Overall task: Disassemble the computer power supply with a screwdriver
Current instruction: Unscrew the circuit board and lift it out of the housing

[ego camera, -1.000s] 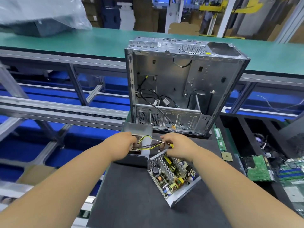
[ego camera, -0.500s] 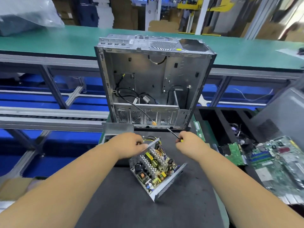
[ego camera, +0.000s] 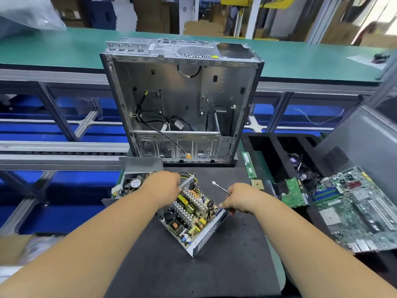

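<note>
Power supply [ego camera: 191, 216] lies open on the dark mat [ego camera: 193, 272] of the desk, near the centre of the head view, its perforated metal shell tilted with one corner toward the person; inside sits a circuit board packed with heat sinks, coils and capacitors. Just left and far of it lies the removed cover [ego camera: 137, 179] with a fan in it, a bundle of coloured wires trailing between the two. Behind stands a gutted computer case [ego camera: 182, 100], upright and open toward the person, holding only loose black cables. To the right, a black divided tray [ego camera: 279, 147] holds small parts that are too dim to tell.

The left hand [ego camera: 164, 188] curls over the far edge of the power supply's shell and grips it. The right hand [ego camera: 240, 200] is closed round a screwdriver [ego camera: 221, 188], whose thin shaft points far and left, its tip in the air clear of the board; one finger touches the shell's right edge.

A green motherboard [ego camera: 354, 207] lies at the right, with a smaller green card [ego camera: 292, 193] and a memory stick [ego camera: 249, 165] beside the tray.
</note>
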### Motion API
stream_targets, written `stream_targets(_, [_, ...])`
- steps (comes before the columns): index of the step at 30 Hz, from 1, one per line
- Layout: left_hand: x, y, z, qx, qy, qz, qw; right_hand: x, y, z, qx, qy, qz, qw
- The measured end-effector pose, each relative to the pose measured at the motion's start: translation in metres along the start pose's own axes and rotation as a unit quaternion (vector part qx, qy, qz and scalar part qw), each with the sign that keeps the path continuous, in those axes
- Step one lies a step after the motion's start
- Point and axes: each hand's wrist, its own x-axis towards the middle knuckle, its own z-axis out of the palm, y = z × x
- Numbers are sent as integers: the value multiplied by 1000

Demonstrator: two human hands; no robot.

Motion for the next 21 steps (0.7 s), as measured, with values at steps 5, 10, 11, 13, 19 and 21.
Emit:
stream_targets(5, [-11, 5, 6, -73, 6, -35, 997, 12, 4, -2, 8, 71, -12, 997])
stream_targets(10, [-25, 13, 11, -109, -13, -36, 993, 25, 7, 0, 58, 118, -47, 990])
stream_targets(11, [-27, 14, 11, -115, -19, -34, 993, 27, 7, 0, 66, 123, -54, 989])
stream_targets(13, [-30, 15, 12, -139, -26, -32, 989, 31, 6, 1, 85, 136, -59, 985])
stream_targets(19, [-37, 19, 12, -196, -40, -23, 980, 37, 1, -3, 73, 155, -63, 983])
stream_targets(21, [-38, 17, 12, -176, -15, -34, 984, 33, 0, -7, 71, 167, -59, 982])
